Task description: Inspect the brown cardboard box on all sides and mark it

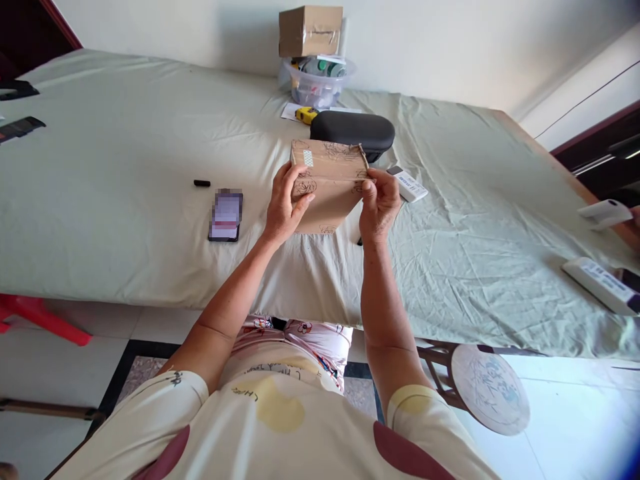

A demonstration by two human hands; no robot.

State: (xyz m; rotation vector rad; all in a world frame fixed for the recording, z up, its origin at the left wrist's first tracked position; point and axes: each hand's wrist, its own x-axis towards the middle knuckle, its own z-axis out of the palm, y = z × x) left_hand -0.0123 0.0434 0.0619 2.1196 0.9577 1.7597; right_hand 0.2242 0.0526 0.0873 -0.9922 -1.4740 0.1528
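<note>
You have the cardboard box point(325, 203) in both hands, on the near side of the black case point(355, 128), its far edge overlapping the case in your view. The step in hand looks like working at the box's right end: the edge there is crumpled and stands up a little, and your right fingers are at it. I judge that the next move calls for a steady left hold, with the right thumb and fingers doing the fine work along that edge; too hard a pull could tear the card or twist the box.

Your left hand point(286, 203) grips the box's left side, fingers laid over the edge and thumb stretched across the near face. Your right hand point(381, 203) pinches the right corner, thumb towards you and fingers bent behind it, so part of that grip is hidden. Both arms reach forward and converge just short of the case, the left forearm slanting inward, the right one straighter. I cannot tell whether the box's lower edge rests on the cloth point(135, 153).

To the left of the case, and nearer you, lies a phone point(225, 217); a small white box point(411, 185) sits just off its near right corner.
</note>
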